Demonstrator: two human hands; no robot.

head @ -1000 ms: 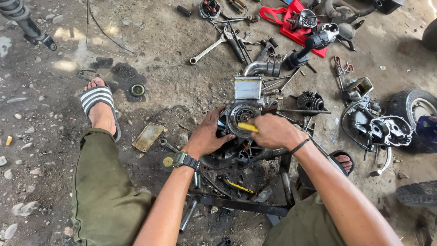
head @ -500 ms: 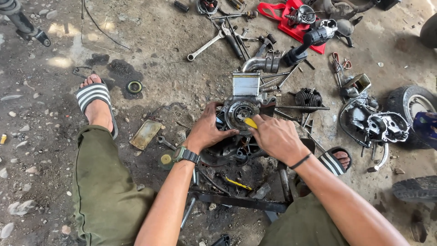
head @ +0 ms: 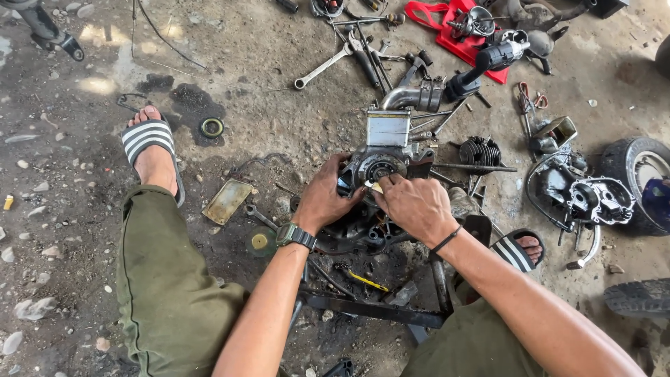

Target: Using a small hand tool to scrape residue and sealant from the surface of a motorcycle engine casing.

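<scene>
A small greasy engine (head: pixel 388 132) with a round hub (head: pixel 380 167) sits on the dirt floor between my knees. My left hand (head: pixel 324 199), with a wristwatch, grips the engine's left side beside the hub. My right hand (head: pixel 415 204), with a black band at the wrist, is closed on a small yellow-handled tool (head: pixel 375 187) whose end shows at the hub's lower edge. Most of the tool is hidden in my fingers. The two hands nearly touch in front of the hub.
Loose parts lie all around: a long wrench (head: pixel 321 68), a red tray (head: pixel 453 28) with parts, a finned cylinder (head: pixel 481 150), an engine cover (head: pixel 600 199), a wheel (head: pixel 638 167), a rubber ring (head: pixel 211 127), a flat metal plate (head: pixel 227 201). A black frame bar (head: pixel 370 307) crosses under my arms.
My right hand has drawn in closer to the hub and turned, so less of the yellow tool shows. My left hand stays on the engine's side.
</scene>
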